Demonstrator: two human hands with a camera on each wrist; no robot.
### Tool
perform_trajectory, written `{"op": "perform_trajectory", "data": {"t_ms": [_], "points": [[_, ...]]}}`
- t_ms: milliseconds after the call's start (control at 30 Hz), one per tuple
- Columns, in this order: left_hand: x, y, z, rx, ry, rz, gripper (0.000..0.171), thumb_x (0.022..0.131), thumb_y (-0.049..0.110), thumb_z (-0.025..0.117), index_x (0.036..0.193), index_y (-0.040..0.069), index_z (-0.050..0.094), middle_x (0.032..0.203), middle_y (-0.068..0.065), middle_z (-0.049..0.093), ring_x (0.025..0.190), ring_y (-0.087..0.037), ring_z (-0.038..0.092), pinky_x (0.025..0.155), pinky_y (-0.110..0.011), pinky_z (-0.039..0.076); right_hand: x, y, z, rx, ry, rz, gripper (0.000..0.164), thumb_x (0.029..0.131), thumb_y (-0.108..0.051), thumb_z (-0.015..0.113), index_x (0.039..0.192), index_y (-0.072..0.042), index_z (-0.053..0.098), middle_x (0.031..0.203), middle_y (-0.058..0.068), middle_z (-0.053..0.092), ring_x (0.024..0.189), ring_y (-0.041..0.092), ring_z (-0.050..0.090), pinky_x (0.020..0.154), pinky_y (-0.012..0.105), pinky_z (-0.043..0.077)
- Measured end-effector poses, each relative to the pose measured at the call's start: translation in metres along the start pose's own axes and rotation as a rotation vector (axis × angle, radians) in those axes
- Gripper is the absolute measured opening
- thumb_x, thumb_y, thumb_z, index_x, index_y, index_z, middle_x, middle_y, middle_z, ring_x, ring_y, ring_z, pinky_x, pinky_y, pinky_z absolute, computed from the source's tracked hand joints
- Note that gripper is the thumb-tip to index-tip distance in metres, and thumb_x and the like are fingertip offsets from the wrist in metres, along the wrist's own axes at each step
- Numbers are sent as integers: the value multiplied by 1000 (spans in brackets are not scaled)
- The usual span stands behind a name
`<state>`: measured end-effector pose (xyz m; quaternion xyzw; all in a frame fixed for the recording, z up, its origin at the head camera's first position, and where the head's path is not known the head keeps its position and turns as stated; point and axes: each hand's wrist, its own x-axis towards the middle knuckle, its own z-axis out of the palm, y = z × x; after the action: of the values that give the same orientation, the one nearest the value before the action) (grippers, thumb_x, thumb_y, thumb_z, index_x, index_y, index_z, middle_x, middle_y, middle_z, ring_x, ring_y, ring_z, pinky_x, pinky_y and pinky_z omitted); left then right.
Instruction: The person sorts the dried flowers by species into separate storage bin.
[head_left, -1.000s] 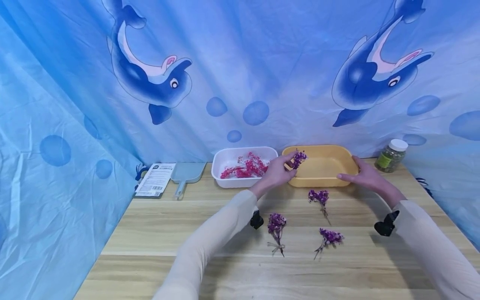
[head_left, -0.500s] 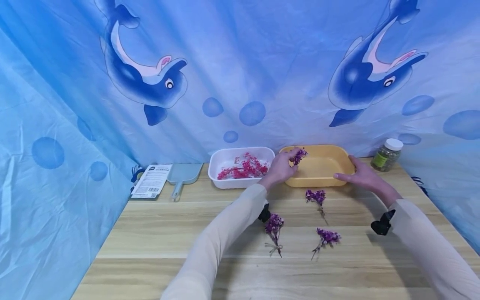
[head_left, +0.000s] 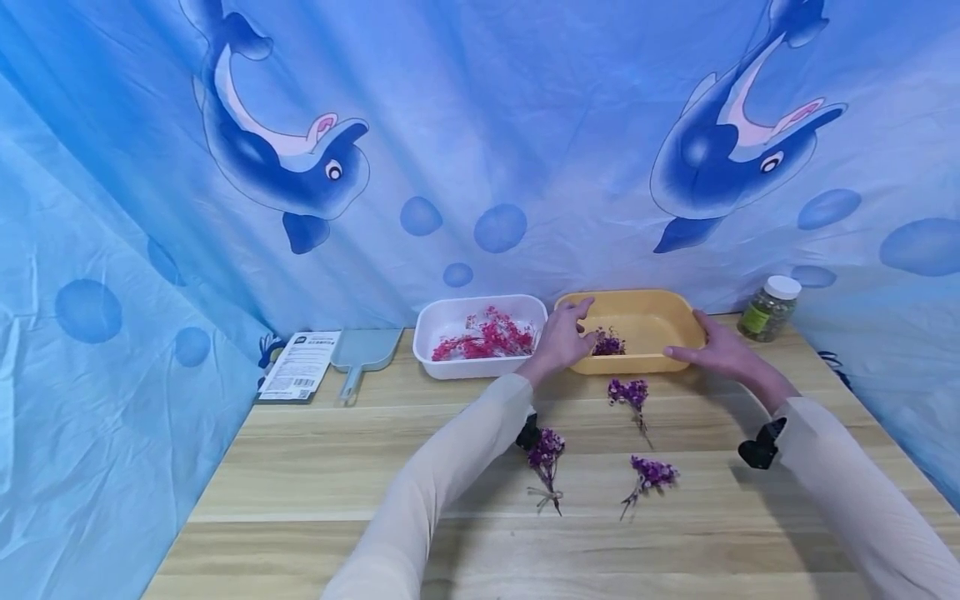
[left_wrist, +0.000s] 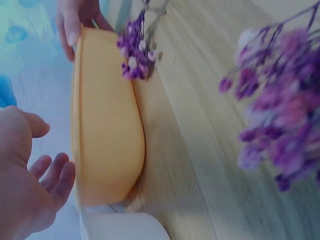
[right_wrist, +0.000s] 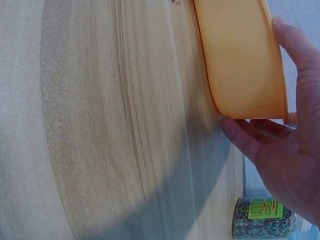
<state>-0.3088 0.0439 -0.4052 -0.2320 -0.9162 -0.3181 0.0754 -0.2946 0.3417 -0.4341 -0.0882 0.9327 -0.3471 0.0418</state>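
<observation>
My left hand [head_left: 561, 337] hovers at the left end of the yellow plastic basin [head_left: 652, 364], thumb and fingers apart with nothing between them. A small purple dried-flower bunch [head_left: 609, 342] lies inside that basin, just beside the fingers. At the basin's right end, my right hand [right_wrist: 287, 140] grips it, thumb on the rim and fingers against the outer end wall. In front on the table lie three more purple bunches: one [head_left: 628, 393] near the basin, one [head_left: 654, 473] closer to me, and one tied with twine [head_left: 546, 458] by the left wrist.
A white basin [head_left: 480, 367] of pink dried flowers [head_left: 491, 335] adjoins the yellow one's left. Farther left are a light-blue dustpan [head_left: 365, 350] and a printed packet [head_left: 300, 367]. A white-lidded jar [head_left: 770, 310] stands at right, before the dolphin-print curtain [head_left: 480, 150].
The left hand has let go of a purple flower bunch, which now rests in the yellow basin, and its fingers have spread. The right hand stays at the basin's end. The view has shifted slightly.
</observation>
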Motion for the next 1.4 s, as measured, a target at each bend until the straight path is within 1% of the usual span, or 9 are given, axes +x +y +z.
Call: {"op": "perform_trajectory", "data": {"t_ms": [167, 333, 467, 567, 667, 767, 1000, 1167, 1400], "points": [[-17, 11, -2, -87, 61, -10, 62, 93, 18, 72, 149, 9, 47, 112, -9, 72, 85, -14, 71, 64, -15, 52, 0, -1, 0, -14, -6, -2, 117, 90, -53, 70, 153, 12, -4, 148, 48, 14, 131, 64, 26, 107, 70, 25], [-38, 26, 4, -161, 25, -68, 66, 93, 23, 74, 149, 6, 45, 104, -8, 74, 59, -5, 63, 50, -14, 48, 0, -1, 0, -24, 0, -4, 115, 91, -53, 68, 153, 13, -3, 148, 49, 14, 131, 65, 25, 107, 72, 24], [-57, 41, 13, -151, -41, -148, 75, 89, 32, 78, 151, 6, 43, 87, 1, 74, 52, 1, 56, 47, -15, 48, -1, -2, 0, -25, 3, -5, 115, 91, -51, 69, 152, 14, -3, 147, 49, 15, 131, 65, 25, 107, 72, 24], [-68, 49, 22, -87, -76, -183, 79, 87, 40, 78, 150, 6, 44, 67, 9, 66, 45, 0, 52, 43, -16, 46, -2, -3, 0, -23, 2, -8, 114, 91, -51, 69, 152, 14, -2, 147, 49, 15, 130, 65, 26, 106, 72, 25], [-75, 55, 32, -7, -86, -192, 77, 86, 46, 78, 146, 7, 50, 53, 10, 54, 37, -2, 43, 38, -18, 41, -3, -3, 0, -25, 3, -6, 114, 91, -51, 69, 152, 14, -3, 147, 49, 14, 131, 65, 25, 106, 72, 25], [-78, 59, 41, 55, -99, -230, 77, 84, 50, 78, 146, 12, 52, 47, 7, 49, 34, -4, 37, 37, -19, 39, -2, -4, 0, -26, 6, -6, 114, 91, -51, 69, 152, 14, -3, 147, 49, 14, 131, 65, 25, 106, 72, 24], [-77, 64, 57, 130, -164, -304, 75, 82, 57, 76, 142, 19, 54, 61, 5, 54, 51, -10, 50, 53, -22, 44, -2, -2, 0, -32, 2, 2, 114, 91, -52, 68, 153, 13, -4, 147, 49, 15, 131, 65, 25, 106, 72, 25], [-74, 65, 69, 106, -175, -353, 80, 79, 58, 79, 143, 19, 52, 61, 4, 55, 52, -11, 52, 50, -24, 44, -2, -2, 0, -33, -2, 8, 116, 91, -53, 68, 152, 13, -4, 147, 49, 14, 131, 65, 25, 106, 72, 24], [-69, 64, 79, 144, -174, -376, 81, 78, 61, 78, 142, 18, 53, 63, 2, 54, 53, -12, 51, 49, -24, 43, -2, -2, 0, -48, -5, 20, 116, 91, -54, 67, 152, 13, -5, 147, 49, 13, 131, 65, 24, 107, 72, 24]]}}
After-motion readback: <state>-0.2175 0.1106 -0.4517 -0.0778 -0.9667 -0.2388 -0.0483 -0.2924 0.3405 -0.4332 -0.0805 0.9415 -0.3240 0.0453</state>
